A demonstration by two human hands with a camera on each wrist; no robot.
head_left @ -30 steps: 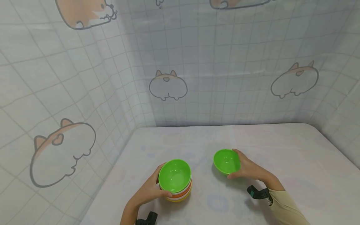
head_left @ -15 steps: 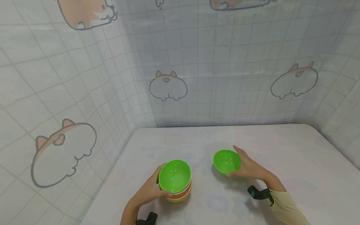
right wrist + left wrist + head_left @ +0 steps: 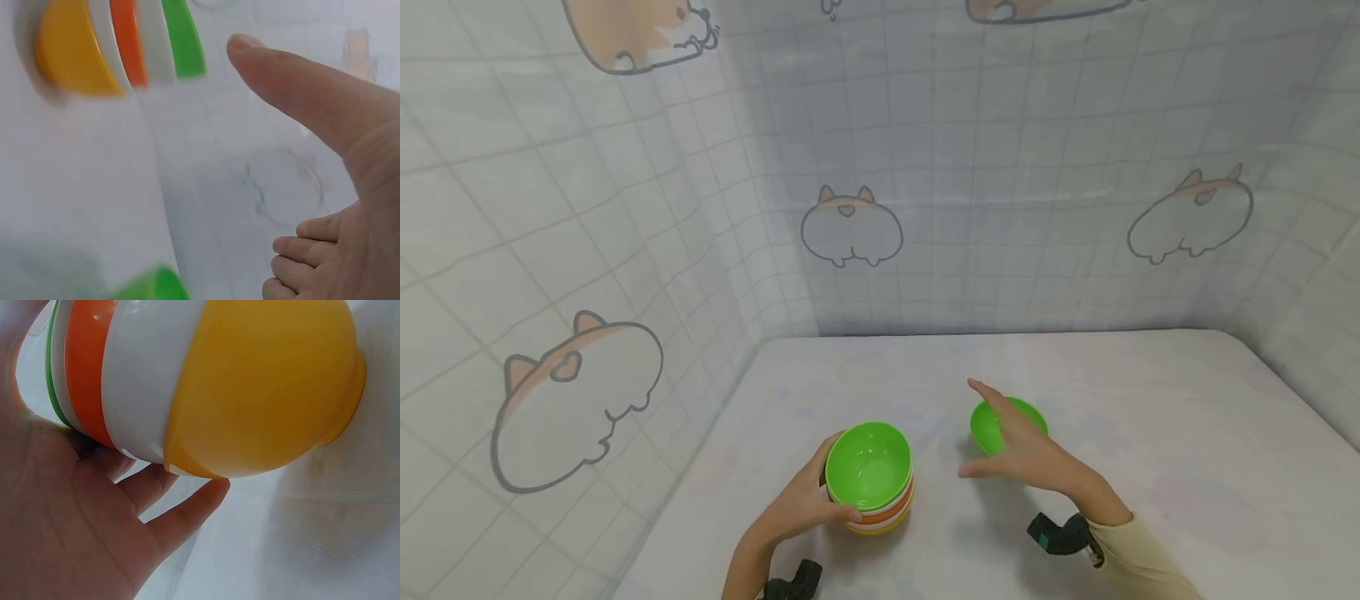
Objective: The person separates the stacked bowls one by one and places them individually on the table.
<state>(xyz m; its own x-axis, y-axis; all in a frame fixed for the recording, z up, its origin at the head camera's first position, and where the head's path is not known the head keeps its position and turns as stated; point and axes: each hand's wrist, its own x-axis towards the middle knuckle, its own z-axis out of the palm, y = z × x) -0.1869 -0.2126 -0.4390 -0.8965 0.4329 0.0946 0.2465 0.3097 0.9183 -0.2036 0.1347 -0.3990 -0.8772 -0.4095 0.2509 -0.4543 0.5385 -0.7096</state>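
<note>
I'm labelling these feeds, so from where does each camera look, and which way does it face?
Head: worn on the head, facing forward and down over the table; left hand, right hand and forearms show.
Left wrist: on that wrist, looking at the side of the bowl stack; the gripping left hand shows.
Right wrist: on that wrist, looking past the right hand toward the bowl stack; only that hand shows.
Shared: head and right wrist both show the bowl stack and the separate green bowl, cut off in right wrist.
</note>
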